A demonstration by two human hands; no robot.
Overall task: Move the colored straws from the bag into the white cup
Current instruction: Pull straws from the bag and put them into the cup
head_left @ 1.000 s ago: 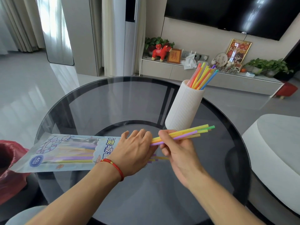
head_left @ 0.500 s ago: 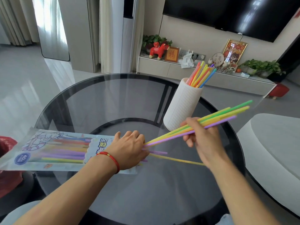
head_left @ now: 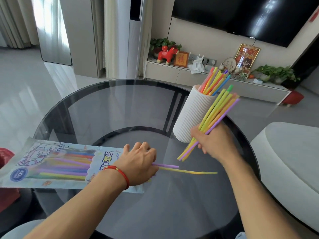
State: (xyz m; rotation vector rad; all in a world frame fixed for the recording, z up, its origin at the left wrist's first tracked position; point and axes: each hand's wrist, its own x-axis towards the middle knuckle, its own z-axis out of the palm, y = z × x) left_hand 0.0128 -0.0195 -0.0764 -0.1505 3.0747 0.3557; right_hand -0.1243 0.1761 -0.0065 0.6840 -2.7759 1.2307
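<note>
A ribbed white cup (head_left: 191, 114) stands on the round glass table and holds several colored straws (head_left: 214, 80). My right hand (head_left: 213, 141) grips a bundle of several yellow, green and purple straws (head_left: 219, 111), tilted steeply, tips up beside the cup's right side. The printed straw bag (head_left: 51, 163) lies flat at the left with several straws inside. My left hand (head_left: 139, 163) rests on the bag's open end, fingers curled down. A purple straw (head_left: 170, 166) and a yellow straw (head_left: 195, 171) stick out from under it onto the glass.
The dark glass table (head_left: 120, 109) is round, its rim close to the cup. A white upholstered seat (head_left: 290, 157) stands at the right. A red object (head_left: 5, 156) sits at the far left edge. A TV cabinet with ornaments runs along the back wall.
My right hand has pulled the straw bundle clear of the bag and swung it up from nearly level to steeply tilted beside the cup. My left hand stays on the bag.
</note>
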